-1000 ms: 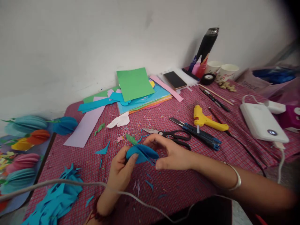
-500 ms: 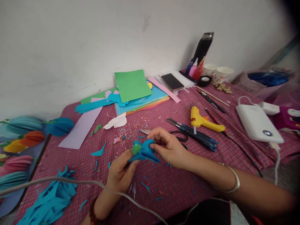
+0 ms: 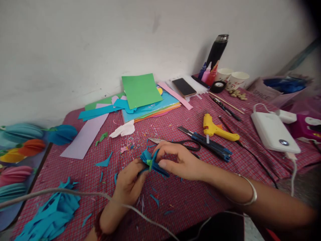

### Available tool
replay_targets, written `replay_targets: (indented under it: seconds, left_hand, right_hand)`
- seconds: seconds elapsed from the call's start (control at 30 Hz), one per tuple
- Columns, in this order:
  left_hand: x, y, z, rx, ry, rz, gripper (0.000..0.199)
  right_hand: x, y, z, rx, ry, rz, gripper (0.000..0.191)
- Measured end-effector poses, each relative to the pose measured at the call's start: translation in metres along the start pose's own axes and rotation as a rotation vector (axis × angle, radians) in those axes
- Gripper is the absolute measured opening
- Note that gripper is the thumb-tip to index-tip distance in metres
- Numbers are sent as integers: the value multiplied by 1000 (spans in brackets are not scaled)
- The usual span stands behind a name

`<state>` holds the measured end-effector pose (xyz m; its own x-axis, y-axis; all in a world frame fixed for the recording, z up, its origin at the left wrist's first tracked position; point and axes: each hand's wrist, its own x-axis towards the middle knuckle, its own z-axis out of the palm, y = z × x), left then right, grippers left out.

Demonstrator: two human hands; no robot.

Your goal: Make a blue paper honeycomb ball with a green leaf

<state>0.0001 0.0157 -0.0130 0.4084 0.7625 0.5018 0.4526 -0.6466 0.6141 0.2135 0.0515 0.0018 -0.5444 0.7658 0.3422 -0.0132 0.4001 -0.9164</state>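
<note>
A blue folded-paper piece [image 3: 158, 169] with several layered panels is between my hands, and a small green paper bit [image 3: 149, 163] sits at its top. My left hand [image 3: 130, 180] pinches its left side between thumb and fingers. On the opposite side, my right hand [image 3: 181, 162] has its curled fingers and thumb on the raised panels. Scissors [image 3: 192, 144] lie just behind my right hand, their handles partly hidden. Small blue and multicoloured paper scraps [image 3: 129, 144] are scattered around both hands on the checked cloth [image 3: 175, 201].
A blue paper-cutout pile [image 3: 50, 214] lies front left, near finished paper ornaments [image 3: 22, 134]. Behind are a green sheet [image 3: 141, 90] and phone [image 3: 184, 87]. To the right are a box cutter [image 3: 208, 142], yellow glue gun [image 3: 218, 130] and white power bank [image 3: 274, 130]. A cable [image 3: 82, 193] crosses my left wrist.
The blue paper piece has been turned and its panels spread, so the green bit now faces up between them. My right hand has shifted slightly, with its fingers lower over the panels.
</note>
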Motion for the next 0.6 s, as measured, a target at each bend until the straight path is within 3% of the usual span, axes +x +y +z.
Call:
replay_targets:
  seconds: [0.13, 0.37, 0.6]
  left_hand:
    - [1, 0, 1, 26, 8, -2, 22]
    - [4, 2, -4, 43, -3, 6, 21]
    - [6, 4, -4, 20, 24, 30, 20]
  right_hand:
    - [-1, -1, -2, -43, -20, 6, 21]
    - [0, -1, -4, -6, -52, 36, 6]
    - [1, 0, -6, 18, -81, 66, 17]
